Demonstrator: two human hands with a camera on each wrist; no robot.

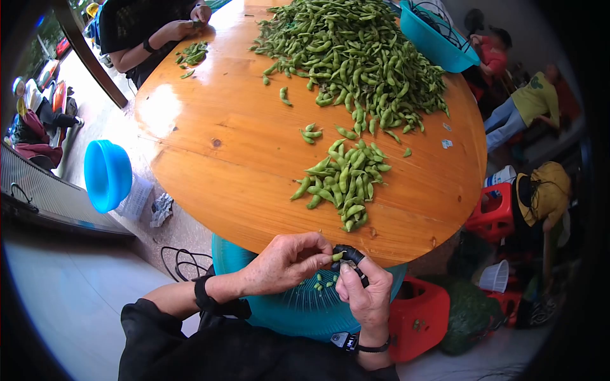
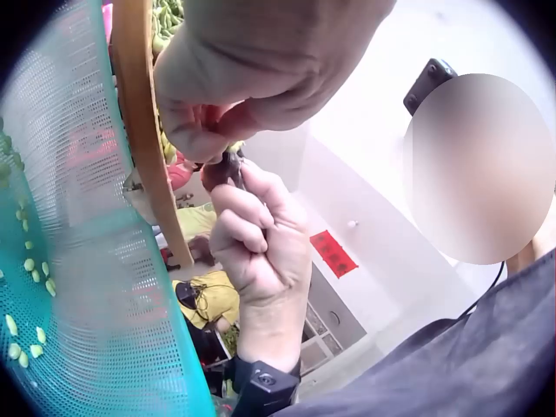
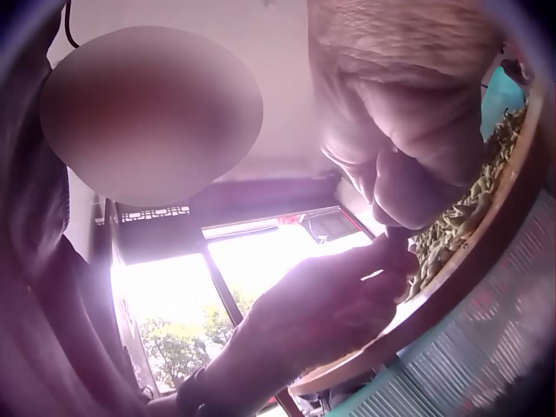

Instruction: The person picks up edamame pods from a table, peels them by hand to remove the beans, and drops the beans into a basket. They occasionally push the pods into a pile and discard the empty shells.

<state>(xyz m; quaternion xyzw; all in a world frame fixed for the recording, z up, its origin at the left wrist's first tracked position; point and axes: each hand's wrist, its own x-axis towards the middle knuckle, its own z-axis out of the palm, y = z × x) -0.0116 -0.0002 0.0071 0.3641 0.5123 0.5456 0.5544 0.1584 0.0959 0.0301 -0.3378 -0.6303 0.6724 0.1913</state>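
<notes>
Left hand (image 1: 289, 261) pinching an edamame pod (image 1: 338, 256), right hand (image 1: 363, 293) curled round a small black tool (image 1: 351, 255), just over the teal basket (image 1: 286, 311) below the desk (image 1: 241, 165) edge. Could've popped beans past that basket if squeezed crooked.

— What's that over the teal basket (image 1: 286, 311)?
— A small green edamame pod (image 1: 337, 256), pinched at the basket's far rim, just below the counter (image 1: 210, 159) edge.
— And inside the basket?
— Loose pale-green beans (image 1: 324, 282) scattered on the mesh.
</notes>
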